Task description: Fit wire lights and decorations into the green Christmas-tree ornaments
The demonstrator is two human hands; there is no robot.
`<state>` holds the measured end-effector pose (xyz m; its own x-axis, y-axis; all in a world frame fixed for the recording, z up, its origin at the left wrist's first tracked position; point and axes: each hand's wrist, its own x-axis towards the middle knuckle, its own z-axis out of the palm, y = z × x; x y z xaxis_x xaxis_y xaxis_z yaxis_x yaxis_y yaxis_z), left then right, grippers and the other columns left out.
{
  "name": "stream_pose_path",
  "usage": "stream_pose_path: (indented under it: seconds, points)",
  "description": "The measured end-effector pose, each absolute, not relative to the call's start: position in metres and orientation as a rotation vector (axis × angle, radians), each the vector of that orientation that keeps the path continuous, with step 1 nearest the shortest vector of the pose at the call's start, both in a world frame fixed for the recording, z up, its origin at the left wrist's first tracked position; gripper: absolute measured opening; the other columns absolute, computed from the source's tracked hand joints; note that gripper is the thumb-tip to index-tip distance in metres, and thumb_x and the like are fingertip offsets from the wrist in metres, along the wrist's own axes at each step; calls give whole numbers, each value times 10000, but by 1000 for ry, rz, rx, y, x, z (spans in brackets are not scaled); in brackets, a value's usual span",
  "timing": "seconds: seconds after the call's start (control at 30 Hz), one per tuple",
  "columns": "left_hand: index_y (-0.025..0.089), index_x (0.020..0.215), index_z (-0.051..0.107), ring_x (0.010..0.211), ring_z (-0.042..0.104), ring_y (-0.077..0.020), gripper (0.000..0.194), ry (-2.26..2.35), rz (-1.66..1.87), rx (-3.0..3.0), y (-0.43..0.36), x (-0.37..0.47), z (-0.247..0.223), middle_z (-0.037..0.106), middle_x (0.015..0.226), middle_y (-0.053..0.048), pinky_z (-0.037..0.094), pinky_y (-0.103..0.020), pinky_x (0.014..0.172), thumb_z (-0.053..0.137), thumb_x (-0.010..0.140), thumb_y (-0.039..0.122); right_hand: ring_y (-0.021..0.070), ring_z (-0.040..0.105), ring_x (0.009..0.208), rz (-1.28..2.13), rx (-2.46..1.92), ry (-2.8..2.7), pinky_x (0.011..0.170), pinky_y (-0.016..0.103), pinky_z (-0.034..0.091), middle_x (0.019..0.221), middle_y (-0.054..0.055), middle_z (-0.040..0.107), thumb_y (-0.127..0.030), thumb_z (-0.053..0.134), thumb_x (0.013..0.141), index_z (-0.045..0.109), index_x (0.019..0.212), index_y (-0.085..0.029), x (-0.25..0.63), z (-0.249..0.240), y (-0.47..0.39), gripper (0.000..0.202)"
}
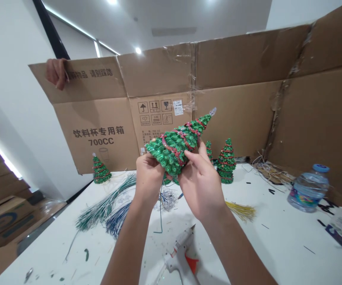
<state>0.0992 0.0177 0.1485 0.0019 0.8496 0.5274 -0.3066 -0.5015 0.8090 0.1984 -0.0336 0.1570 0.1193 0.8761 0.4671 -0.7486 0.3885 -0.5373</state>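
Both hands hold up a small green Christmas tree ornament [173,148] over the table. Red garland winds around it, and a clear tip points to the upper right. My left hand [149,178] is closed at its base on the left side. My right hand [202,180] supports it from below and the right, the thumb lying against the branches. A green wire hangs down from near the base. Directly below lies a white hot glue gun [179,253] with a red trigger. The underside of the tree is hidden from me.
More small trees stand at the left [101,170] and right [227,162]. Bundles of green wires [105,206], blue wires [119,219] and yellow wires [242,211] lie around. A water bottle [309,188] stands right. Cardboard [233,107] walls the back; another person's hand [56,73] grips its top.
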Motion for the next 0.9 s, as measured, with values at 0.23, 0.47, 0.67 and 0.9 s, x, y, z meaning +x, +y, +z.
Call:
stream_pose_path:
  seconds: [0.23,0.47,0.67,0.9]
  points:
    - [194,598,682,427,518,-103,354,588,1657,1473,17,97,147,611,515,31,460,-222,409,1009,569,327,279,639,1312,1218,-135,-813,1002,516,596,1437,22,675,-199,581,972,412,1570,-435,201,159,-34,665]
    - [191,654,703,622,714,-215,293,447,1569,1471,17,90,149,711,653,-37,611,-307,555,914,713,385,287,673,1232,1209,-153,-821,936,497,612,1423,30,687,-210,601,969,426,1555,-411,202,160,-35,644]
    - [175,728,759,741,732,-259,216,270,1419,1530,13,79,155,738,756,-86,632,-366,658,763,767,387,302,701,1150,1199,-196,-835,883,498,616,1329,49,724,-236,621,950,469,1524,-370,204,160,-36,609]
    - [192,862,770,592,640,-185,414,313,1482,1562,18,80,145,699,708,-46,572,-307,549,905,729,560,299,693,1187,1189,-172,-860,915,481,614,1360,52,714,-215,616,965,471,1541,-361,204,160,-36,611]
